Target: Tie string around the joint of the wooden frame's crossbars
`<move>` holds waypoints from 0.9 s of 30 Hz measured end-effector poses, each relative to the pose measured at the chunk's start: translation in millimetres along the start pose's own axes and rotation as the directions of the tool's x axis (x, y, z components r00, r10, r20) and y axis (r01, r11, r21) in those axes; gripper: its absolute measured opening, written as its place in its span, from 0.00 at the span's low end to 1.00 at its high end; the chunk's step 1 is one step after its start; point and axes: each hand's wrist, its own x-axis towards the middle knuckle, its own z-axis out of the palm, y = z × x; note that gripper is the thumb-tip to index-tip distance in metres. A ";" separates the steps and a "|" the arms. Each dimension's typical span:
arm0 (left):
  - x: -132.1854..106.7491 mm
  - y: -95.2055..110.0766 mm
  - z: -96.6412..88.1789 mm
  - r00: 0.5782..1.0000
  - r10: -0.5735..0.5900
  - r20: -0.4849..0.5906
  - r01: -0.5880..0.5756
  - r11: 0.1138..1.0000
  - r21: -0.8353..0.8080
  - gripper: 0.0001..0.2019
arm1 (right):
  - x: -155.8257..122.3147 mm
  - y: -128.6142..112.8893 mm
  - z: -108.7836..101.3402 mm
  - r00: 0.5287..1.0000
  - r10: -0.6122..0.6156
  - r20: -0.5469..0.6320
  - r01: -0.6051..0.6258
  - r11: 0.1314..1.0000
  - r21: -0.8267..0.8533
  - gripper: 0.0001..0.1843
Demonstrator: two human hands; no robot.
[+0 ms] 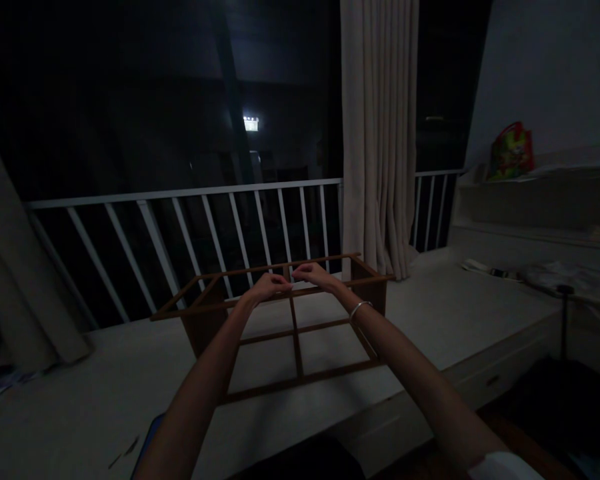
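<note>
Left hand: here's the left hand reaching out over the wooden frame, fingers curled down at the top rail near its middle. Can't call from this angle whether it's actually gripping.

Right hand: and the right hand comes in alongside, level with the left and over that same stretch of rail, a silver bangle on the wrist. Again, no clear sign of a grip.

Hands: narrow spacing, fingertips almost meeting, both up at the far part of the frame, with the forearms stretching in from the bottom corners. A white sleeve shows at the lower right.

Frame: dark brown, open and rectangular, with thin rails forming a grid below and solid end panels holding it up. It's standing upright on the platform, right in the middle of the view.

Platform: a long white built-in platform runs under the frame, with a drawer pull on its front at the right.

Behind: a white railing runs just past the frame, with a beige curtain hanging at the back and a dark window beyond.

Far right: up on the shelf, a colourful bag, and lower down, a crumpled pale plastic sheet on the platform.
</note>
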 end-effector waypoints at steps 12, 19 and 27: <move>1.6 -2.3 -2.0 0.997 -0.075 0.011 0.075 0.997 0.015 0.19 | -1.4 -0.9 2.3 0.998 0.017 0.059 -0.010 0.992 -0.127 0.23; -2.0 -4.2 -4.9 0.991 -0.130 0.021 0.130 0.991 -0.015 0.23 | 6.8 9.2 3.4 0.998 0.060 -0.015 -0.061 0.984 -0.166 0.25; -1.9 -6.0 -5.4 0.992 -0.116 0.054 0.119 0.991 -0.057 0.24 | -0.9 1.3 4.3 0.991 0.021 0.133 -0.001 0.989 -0.147 0.21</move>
